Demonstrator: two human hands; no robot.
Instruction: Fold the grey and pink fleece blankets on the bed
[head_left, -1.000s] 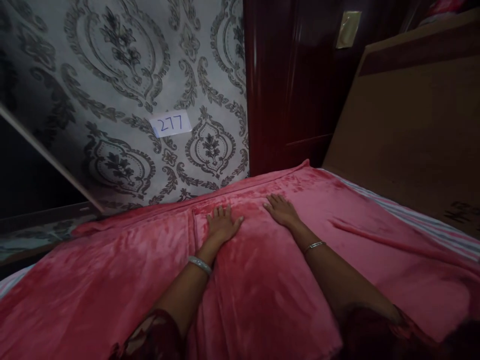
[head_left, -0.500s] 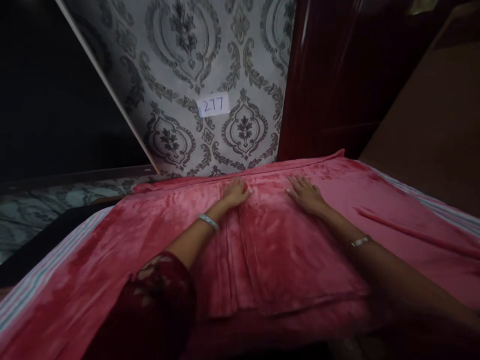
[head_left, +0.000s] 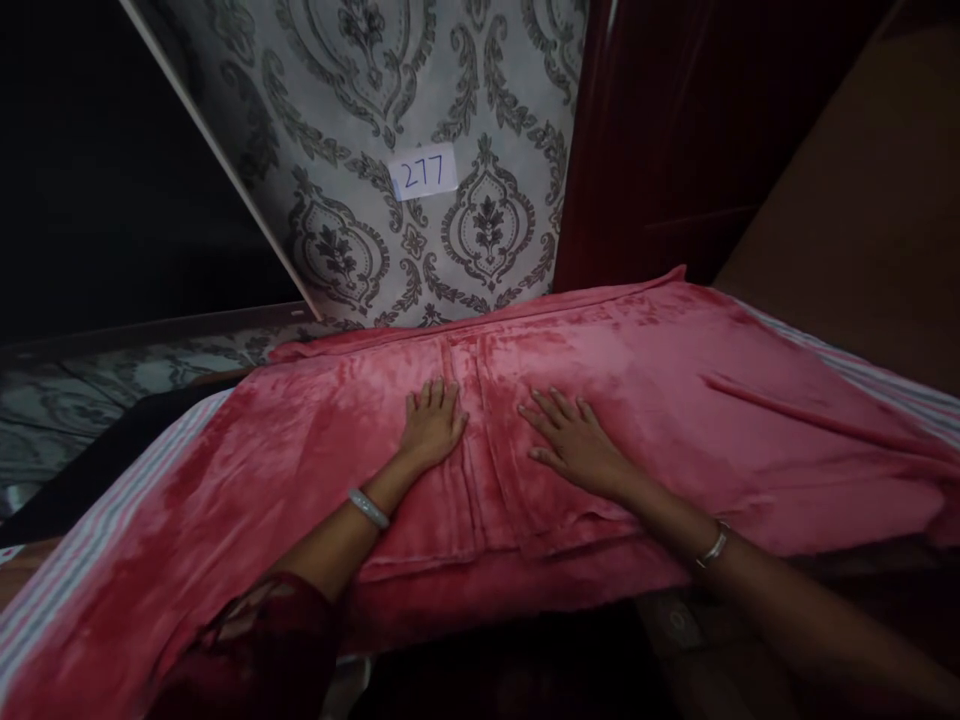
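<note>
A plush pink-red blanket (head_left: pixel 652 370) lies spread before me, with both sides folded inward so that two edges run nearly side by side down the middle. My left hand (head_left: pixel 433 428) rests flat on the left fold, fingers stretched toward the wall. On the right fold lies my right hand (head_left: pixel 576 446), palm down with the fingers spread. Neither hand grips the fabric. A bracelet circles each wrist. The blanket's front edge hangs down over a dark area near me.
A striped cloth (head_left: pixel 112 520) shows under the blanket at the left and right. Behind stands a patterned wallpapered wall (head_left: pixel 495 120) with a paper label (head_left: pixel 424 172) reading 277. A dark red glossy panel (head_left: pixel 660 130) rises at the right, a black panel (head_left: pixel 112 170) at the left.
Both hands have slid from near the blanket's far edge back toward me, staying flat on it. My right hand has also moved left. The view has tilted slightly downward.
</note>
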